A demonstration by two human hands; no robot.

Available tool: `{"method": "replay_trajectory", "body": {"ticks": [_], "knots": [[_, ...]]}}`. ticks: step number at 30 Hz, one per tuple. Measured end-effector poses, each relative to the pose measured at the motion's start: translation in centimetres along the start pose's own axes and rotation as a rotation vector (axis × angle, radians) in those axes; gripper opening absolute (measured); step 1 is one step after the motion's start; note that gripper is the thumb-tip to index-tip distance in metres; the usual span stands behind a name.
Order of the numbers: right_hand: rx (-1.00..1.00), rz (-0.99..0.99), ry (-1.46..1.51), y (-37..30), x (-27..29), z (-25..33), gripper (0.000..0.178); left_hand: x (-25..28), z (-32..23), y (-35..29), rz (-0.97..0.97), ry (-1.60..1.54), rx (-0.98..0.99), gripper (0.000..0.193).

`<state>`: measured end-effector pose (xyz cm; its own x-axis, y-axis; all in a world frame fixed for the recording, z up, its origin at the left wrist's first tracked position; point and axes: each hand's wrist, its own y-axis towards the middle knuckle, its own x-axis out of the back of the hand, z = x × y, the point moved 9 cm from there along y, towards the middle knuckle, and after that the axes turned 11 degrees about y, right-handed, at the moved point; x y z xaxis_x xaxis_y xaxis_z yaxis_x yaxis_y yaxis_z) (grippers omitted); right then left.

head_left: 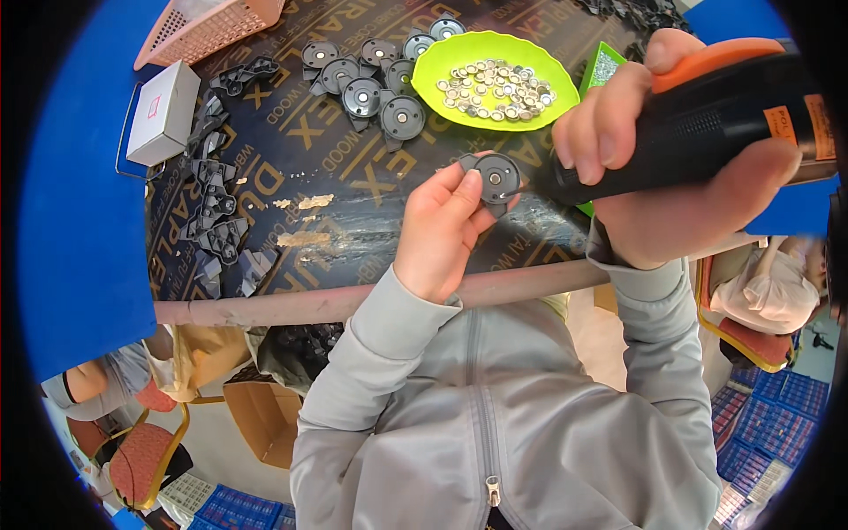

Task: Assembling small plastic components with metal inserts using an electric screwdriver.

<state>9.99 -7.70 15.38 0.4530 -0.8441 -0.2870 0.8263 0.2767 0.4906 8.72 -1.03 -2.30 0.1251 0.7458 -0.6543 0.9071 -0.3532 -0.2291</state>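
My left hand point(442, 221) pinches a round dark plastic disc point(495, 177) with a small metal centre, just above the table's front edge. My right hand point(671, 168) grips a black and orange electric screwdriver point(707, 115), its nose pointing left and touching the disc. Behind the disc sits a lime green bowl point(442, 53) holding several small round metal washers point(496, 87).
Several finished dark discs point(371, 84) lie in rows behind the bowl's left side. Black plastic brackets point(216, 199) are strewn along the left of the dark printed board point(353, 203). A white box point(163, 110), a pink basket point(208, 26) and a green tray point(603, 64) stand around. Other people sit nearby.
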Motion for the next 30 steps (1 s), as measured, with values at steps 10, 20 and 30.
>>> {"method": "replay_trajectory", "body": {"ticks": [10,20,30], "knots": [[0.066,0.039,0.152,0.0,1.0,-1.7,0.077,-0.2,-0.1,0.0,0.006,-0.007,-0.001,0.022],[-0.104,-0.024,-0.221,-0.7,0.8,-3.0,0.077,-0.1,-0.1,0.0,-0.007,-0.005,-0.014,0.022],[0.047,0.009,0.103,-2.1,1.9,-3.1,0.073,0.2,0.8,0.5,-0.036,0.006,0.008,0.022]]}}
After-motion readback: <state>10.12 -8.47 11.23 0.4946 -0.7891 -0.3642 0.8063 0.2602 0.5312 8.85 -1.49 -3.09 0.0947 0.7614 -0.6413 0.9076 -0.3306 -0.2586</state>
